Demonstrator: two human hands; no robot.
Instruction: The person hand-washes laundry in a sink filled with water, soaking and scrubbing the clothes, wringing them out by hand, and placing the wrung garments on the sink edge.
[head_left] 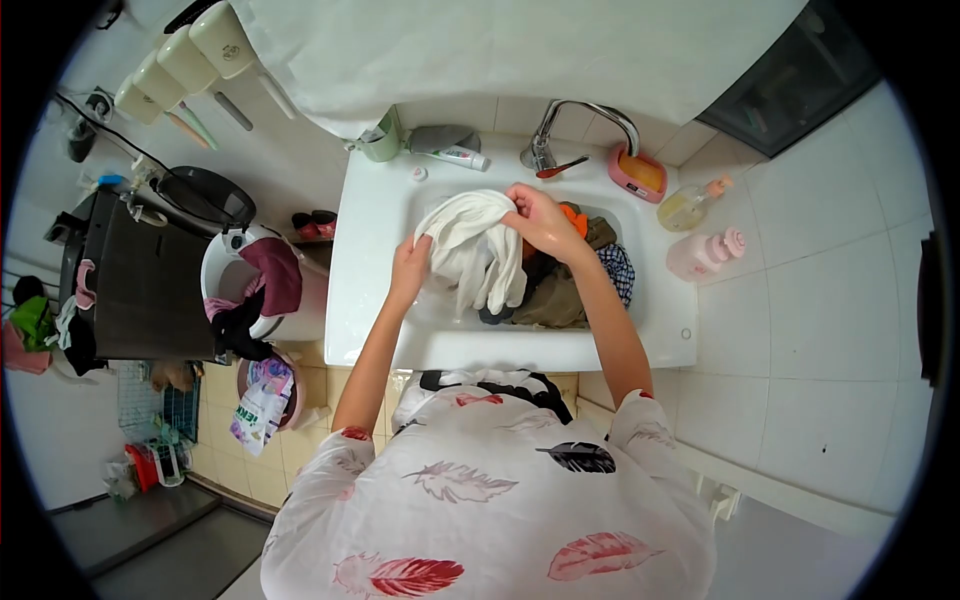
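Left hand (pixel 408 262) and right hand (pixel 543 222) both gripping the white cloth (pixel 463 242), bunched over the sink (pixel 640 347) beside the heaped dark clothes (pixel 555 300); looks like a spreading step, next move likely needs both grips secure.

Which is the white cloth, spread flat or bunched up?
Bunched up: the white cloth hangs in loose folds, gathered between left hand and right hand.

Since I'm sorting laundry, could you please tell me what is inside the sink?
Olive, orange and checked clothes lie in the sink; the white cloth in the left hand and right hand hides what is beneath.
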